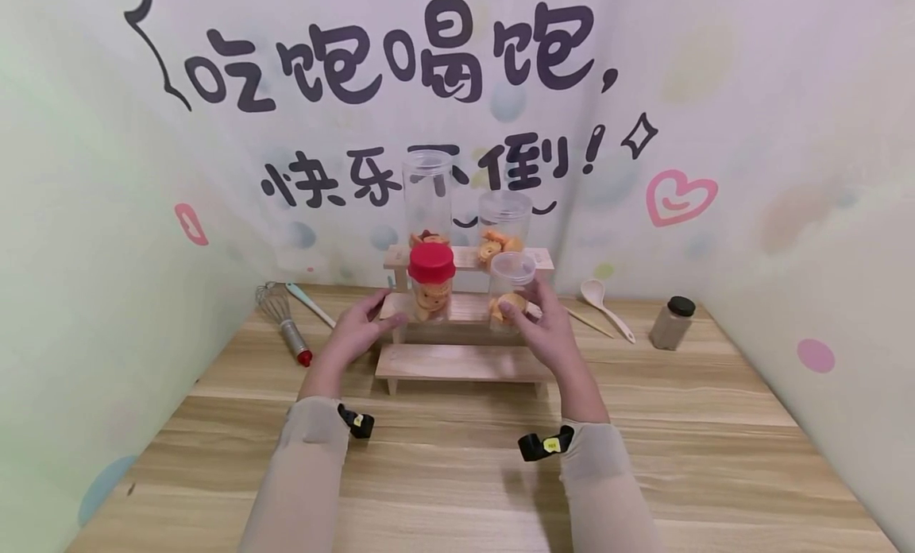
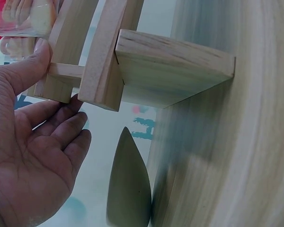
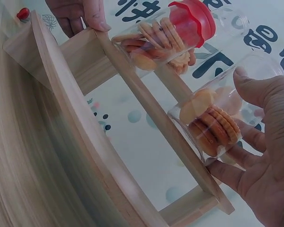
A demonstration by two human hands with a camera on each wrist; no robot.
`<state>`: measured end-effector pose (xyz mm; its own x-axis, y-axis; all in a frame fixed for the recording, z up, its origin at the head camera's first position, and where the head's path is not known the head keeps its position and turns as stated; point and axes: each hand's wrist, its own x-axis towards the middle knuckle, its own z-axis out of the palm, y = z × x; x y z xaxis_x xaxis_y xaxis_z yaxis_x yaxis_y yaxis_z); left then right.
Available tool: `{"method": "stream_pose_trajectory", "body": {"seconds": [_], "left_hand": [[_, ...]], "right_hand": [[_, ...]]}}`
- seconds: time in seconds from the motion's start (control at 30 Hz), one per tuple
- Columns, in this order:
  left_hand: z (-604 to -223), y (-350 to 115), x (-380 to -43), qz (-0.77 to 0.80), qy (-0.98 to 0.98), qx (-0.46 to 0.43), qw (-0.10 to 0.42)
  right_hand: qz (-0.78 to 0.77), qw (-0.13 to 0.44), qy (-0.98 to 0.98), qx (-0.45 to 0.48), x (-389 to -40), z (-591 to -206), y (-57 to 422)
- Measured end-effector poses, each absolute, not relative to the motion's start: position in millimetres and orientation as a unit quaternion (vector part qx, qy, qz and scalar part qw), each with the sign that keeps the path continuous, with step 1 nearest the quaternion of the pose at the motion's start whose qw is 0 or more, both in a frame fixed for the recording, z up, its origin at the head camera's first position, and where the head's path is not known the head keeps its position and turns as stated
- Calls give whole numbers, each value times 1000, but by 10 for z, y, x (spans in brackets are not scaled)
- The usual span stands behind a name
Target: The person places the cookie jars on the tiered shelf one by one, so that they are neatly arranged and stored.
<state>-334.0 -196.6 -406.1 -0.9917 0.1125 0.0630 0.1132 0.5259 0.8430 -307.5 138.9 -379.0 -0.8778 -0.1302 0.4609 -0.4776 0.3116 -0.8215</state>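
Observation:
A three-step wooden display rack [image 1: 450, 362] stands at mid-table. My left hand [image 1: 357, 328] holds the left end of its middle step, thumb on the front edge and fingers at the end. On that step, close to this hand, sits a clear cookie jar with a red lid [image 1: 432, 273]. At the step's right end my right hand [image 1: 549, 330] grips a clear-lidded cookie jar [image 1: 511, 279]. The right wrist view shows thumb and fingers around this jar [image 3: 213, 123], its base at the shelf.
A tall clear jar [image 1: 427, 195] and a shorter one [image 1: 504, 219], both with cookies, stand on the top step. A whisk [image 1: 286, 322] and a blue-handled utensil [image 1: 310, 305] lie left. To the right are a white spoon [image 1: 608, 308] and a black-lidded jar [image 1: 672, 324].

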Motion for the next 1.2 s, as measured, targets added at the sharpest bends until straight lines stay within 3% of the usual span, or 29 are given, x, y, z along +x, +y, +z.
{"method": "stream_pose_trajectory", "body": {"seconds": [1.2], "left_hand": [[-4055,-1937,-3340,-477,-876,-72,0]], "right_hand": [[538,181,-811,137,-3126,-3839,1366]]}}
